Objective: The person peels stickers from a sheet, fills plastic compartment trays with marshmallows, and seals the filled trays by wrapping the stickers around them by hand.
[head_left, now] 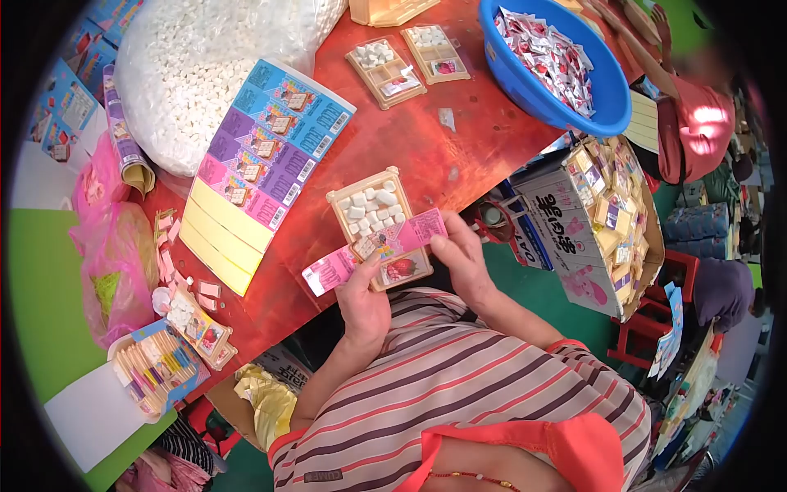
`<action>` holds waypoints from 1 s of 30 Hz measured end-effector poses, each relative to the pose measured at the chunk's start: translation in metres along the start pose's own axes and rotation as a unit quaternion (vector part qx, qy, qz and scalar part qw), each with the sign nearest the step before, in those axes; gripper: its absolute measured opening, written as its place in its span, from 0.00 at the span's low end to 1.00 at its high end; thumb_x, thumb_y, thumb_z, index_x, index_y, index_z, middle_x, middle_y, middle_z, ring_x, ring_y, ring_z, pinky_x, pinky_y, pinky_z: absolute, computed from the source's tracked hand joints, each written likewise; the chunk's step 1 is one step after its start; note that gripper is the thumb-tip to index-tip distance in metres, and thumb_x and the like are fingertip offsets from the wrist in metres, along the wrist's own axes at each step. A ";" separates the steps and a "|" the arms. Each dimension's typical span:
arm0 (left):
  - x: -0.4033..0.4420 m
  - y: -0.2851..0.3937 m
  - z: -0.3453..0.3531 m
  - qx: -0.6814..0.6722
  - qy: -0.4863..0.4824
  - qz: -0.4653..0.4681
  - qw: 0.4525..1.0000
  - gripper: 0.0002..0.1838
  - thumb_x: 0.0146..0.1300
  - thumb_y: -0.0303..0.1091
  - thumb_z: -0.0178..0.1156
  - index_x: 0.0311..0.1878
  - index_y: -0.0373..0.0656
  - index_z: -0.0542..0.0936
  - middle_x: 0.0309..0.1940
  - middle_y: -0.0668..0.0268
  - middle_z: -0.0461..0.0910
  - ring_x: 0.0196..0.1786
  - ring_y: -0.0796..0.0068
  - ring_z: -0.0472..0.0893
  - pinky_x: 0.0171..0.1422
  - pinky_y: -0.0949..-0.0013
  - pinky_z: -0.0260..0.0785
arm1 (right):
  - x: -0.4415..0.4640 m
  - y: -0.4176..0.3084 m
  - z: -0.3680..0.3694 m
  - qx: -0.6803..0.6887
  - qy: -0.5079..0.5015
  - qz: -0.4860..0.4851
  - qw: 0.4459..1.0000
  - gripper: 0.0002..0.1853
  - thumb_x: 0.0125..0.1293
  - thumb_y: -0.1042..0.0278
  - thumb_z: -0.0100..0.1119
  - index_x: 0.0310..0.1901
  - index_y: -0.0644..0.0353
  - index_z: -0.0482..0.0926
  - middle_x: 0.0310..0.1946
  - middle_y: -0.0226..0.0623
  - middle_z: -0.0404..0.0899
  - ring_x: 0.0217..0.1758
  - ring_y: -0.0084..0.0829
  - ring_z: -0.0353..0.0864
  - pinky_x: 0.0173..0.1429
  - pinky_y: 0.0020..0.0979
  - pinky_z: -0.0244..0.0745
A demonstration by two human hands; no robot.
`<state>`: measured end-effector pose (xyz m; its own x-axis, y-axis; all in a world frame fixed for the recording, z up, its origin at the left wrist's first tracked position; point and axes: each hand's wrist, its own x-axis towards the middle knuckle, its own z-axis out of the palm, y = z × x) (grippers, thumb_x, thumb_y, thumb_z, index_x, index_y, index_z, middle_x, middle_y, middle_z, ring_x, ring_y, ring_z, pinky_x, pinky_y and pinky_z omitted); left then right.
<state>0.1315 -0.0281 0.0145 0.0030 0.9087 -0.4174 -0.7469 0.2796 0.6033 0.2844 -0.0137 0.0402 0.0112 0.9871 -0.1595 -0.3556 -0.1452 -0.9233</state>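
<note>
A cream plastic tray (362, 182) with white marshmallow-like pieces (373, 210) in its upper part sits in front of my body, at the table edge. Across its middle lies a pink printed label strip (402, 238), its left end sticking out past the tray. My left hand (363, 305) is closed at the tray's lower left, thumb on the strip; its fingers underneath are partly hidden. Closed on the strip's right end is my right hand (466, 261), thumb on top. A strawberry-printed sachet (403, 268) shows in the tray's lower compartment.
Label sheets (275, 135) and a clear bag of white pieces (193, 74) lie on the red table (328, 156). A blue basin (611, 107) holds sachets. Two filled trays (385, 74) stand at the back. Right, a carton (566, 221) holds packed trays; a person (697, 131) sits beyond.
</note>
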 end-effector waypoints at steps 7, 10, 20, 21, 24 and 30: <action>-0.003 0.004 -0.004 -0.029 -0.068 -0.025 0.997 0.23 0.66 0.27 0.55 0.65 0.35 0.69 0.59 0.59 0.77 0.62 0.64 0.77 0.69 0.56 0.67 | 0.007 0.015 -0.016 0.135 -0.026 0.074 0.988 0.04 0.70 0.71 0.55 0.41 0.61 0.78 0.38 0.29 0.81 0.42 0.17 0.78 0.49 0.22 0.70; -0.001 0.002 -0.012 -0.068 -0.100 -0.041 0.992 0.26 0.65 0.26 0.56 0.66 0.36 0.67 0.61 0.59 0.76 0.63 0.63 0.76 0.70 0.56 0.66 | 0.006 0.013 -0.009 0.173 -0.040 0.157 0.971 0.04 0.70 0.69 0.56 0.41 0.59 0.77 0.38 0.29 0.81 0.41 0.20 0.79 0.50 0.25 0.73; 0.008 0.011 -0.022 -0.098 -0.121 -0.158 0.975 0.29 0.58 0.26 0.62 0.65 0.39 0.69 0.58 0.60 0.77 0.61 0.63 0.77 0.68 0.57 0.68 | 0.007 0.022 -0.018 0.193 -0.154 0.237 0.940 0.17 0.68 0.69 0.57 0.56 0.68 0.76 0.50 0.39 0.81 0.53 0.29 0.80 0.62 0.34 0.72; 0.008 0.013 -0.022 -0.096 -0.121 -0.161 0.975 0.29 0.58 0.26 0.62 0.65 0.39 0.69 0.58 0.60 0.77 0.61 0.63 0.77 0.68 0.57 0.68 | 0.006 0.019 -0.016 0.193 -0.165 0.231 0.939 0.18 0.68 0.69 0.57 0.57 0.68 0.76 0.50 0.39 0.81 0.53 0.29 0.79 0.62 0.34 0.72; 0.008 0.019 -0.021 -0.109 -0.138 -0.189 0.966 0.31 0.54 0.25 0.64 0.64 0.41 0.70 0.56 0.61 0.78 0.60 0.64 0.77 0.67 0.58 0.69 | 0.005 0.007 -0.005 0.183 -0.137 0.237 0.944 0.06 0.68 0.66 0.60 0.39 0.59 0.78 0.36 0.28 0.81 0.41 0.20 0.77 0.51 0.26 0.72; 0.008 0.018 -0.027 -0.095 -0.149 -0.210 0.962 0.33 0.52 0.24 0.64 0.64 0.42 0.70 0.56 0.62 0.78 0.60 0.64 0.77 0.67 0.58 0.70 | 0.008 0.018 -0.010 0.155 -0.145 0.262 0.942 0.07 0.69 0.65 0.59 0.37 0.59 0.79 0.33 0.28 0.81 0.40 0.20 0.77 0.48 0.26 0.72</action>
<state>0.1000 -0.0245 0.0039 0.5001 0.7842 -0.3674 -0.7460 0.6055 0.2772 0.2873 -0.0094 0.0190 -0.4813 0.7690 -0.4208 -0.4970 -0.6348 -0.5916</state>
